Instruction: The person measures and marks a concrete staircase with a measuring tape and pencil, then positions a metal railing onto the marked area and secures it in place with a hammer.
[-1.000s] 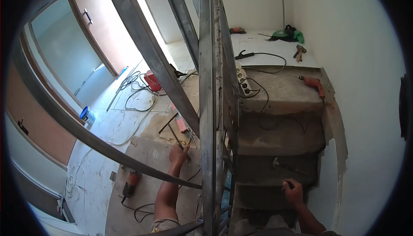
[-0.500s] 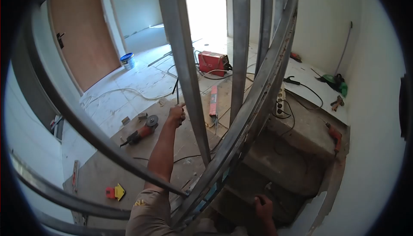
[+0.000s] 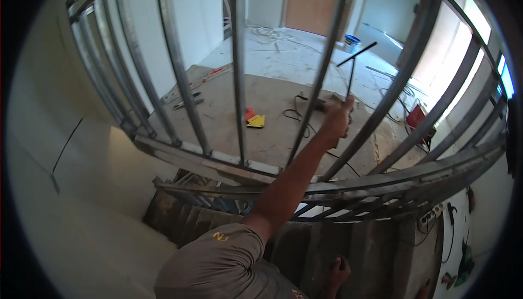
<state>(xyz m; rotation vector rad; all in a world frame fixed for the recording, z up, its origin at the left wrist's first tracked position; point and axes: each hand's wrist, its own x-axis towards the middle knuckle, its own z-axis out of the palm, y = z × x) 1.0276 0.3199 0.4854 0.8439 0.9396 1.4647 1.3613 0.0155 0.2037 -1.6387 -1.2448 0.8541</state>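
Note:
My left arm reaches between the bars of a grey metal railing (image 3: pixel 238 81), over its bottom rail. Beyond the bars, my left hand (image 3: pixel 339 119) is closed around a thin dark T-shaped tool that looks like a chipping hammer (image 3: pixel 351 75), its head uppermost. Partly hidden behind that hand lies an angle grinder (image 3: pixel 317 104) with its cord on the floor. Low on my side of the railing, over the stairs (image 3: pixel 294 252), hangs my right hand (image 3: pixel 340 272). Its fingers are curled, and nothing shows in them.
A red and yellow magnetic square (image 3: pixel 255 119) and a spirit level (image 3: pixel 219 71) lie on the landing. Farther off stand a blue-lidded bucket (image 3: pixel 352 42) and a red welding machine (image 3: pixel 418 120). A power strip (image 3: pixel 430 216) and cables are at the lower right.
My view has swung left, bringing more railing and the left wall into sight. The hammer's T-shaped head now shows clear of the bars. My right hand stays low over the stairs.

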